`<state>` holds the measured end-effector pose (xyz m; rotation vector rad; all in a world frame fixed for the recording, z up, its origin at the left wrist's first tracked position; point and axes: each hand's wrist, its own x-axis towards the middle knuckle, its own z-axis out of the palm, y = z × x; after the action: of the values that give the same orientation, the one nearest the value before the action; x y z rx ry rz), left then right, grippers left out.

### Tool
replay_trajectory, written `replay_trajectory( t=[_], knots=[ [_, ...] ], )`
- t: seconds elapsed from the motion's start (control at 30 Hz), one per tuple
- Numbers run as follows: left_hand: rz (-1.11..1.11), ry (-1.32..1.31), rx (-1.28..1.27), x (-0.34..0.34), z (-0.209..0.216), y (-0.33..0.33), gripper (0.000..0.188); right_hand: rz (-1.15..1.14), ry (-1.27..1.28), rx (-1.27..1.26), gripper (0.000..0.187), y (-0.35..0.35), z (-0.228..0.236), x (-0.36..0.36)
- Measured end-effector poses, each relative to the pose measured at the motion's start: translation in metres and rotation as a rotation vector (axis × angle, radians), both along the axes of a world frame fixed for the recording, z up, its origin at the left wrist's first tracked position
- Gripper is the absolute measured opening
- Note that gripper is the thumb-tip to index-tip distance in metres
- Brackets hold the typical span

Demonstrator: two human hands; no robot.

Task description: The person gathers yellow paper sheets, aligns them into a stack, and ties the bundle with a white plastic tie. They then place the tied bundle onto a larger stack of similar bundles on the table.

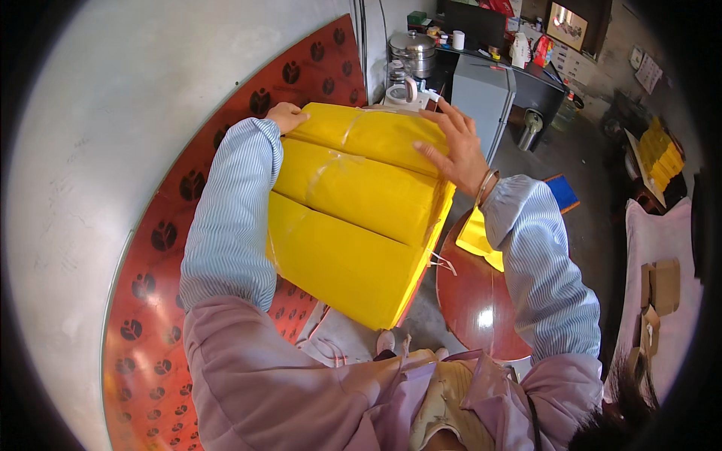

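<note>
Three yellow bundles, which look like folded paper or thin sheets, lie side by side in front of me. The far bundle [368,131], the middle bundle [361,177] and the near bundle [338,252] each have a clear band or tape across them. My left hand [287,118] grips the far left corner of the far bundle; most of its fingers are hidden. At the far right corner, my right hand [462,150] has its fingers spread and its thumb stretched over the bundle's top. White ties hang from the right side of the stack.
To the right stands a round red table [477,308] with a yellow piece [480,239] on it. A red patterned panel [162,301] lines the left wall. Beyond are a steel pot [414,52], a grey cabinet [475,98] and a metal flask [531,128]. More yellow sheets [662,154] sit far right.
</note>
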<state>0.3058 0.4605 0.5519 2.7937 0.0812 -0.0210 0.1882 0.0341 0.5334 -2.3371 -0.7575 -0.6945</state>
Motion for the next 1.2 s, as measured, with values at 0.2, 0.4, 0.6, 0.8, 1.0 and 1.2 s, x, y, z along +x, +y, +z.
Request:
replay_trajectory(
  t=[0.2, 0.4, 0.6, 0.8, 1.0, 1.2],
  knots=[
    [0.036, 0.021, -0.326, 0.007, -0.017, 0.026, 0.049, -0.001, 0.147, -0.065, 0.045, -0.002, -0.029, 0.026],
    [-0.034, -0.004, -0.316, 0.016, -0.024, 0.036, 0.058, 0.034, 0.452, 0.248, 0.027, -0.003, -0.012, 0.031],
    [-0.158, -0.397, 0.046, -0.006, -0.006, 0.008, 0.051, -0.089, 0.152, 0.135, 0.026, -0.012, 0.011, 0.004],
    [-0.484, -0.333, -0.134, -0.022, -0.005, -0.041, 0.053, -0.080, 0.289, 0.006, 0.035, -0.015, 0.026, -0.007],
    [-0.472, -0.162, 0.090, -0.035, -0.032, -0.046, 0.074, -0.042, 0.347, -0.027, 0.033, -0.015, 0.019, 0.007],
    [-0.464, -0.170, 0.065, -0.034, -0.033, -0.041, 0.078, 0.075, 0.408, 0.155, 0.025, -0.021, 0.013, 0.015]
  ],
)
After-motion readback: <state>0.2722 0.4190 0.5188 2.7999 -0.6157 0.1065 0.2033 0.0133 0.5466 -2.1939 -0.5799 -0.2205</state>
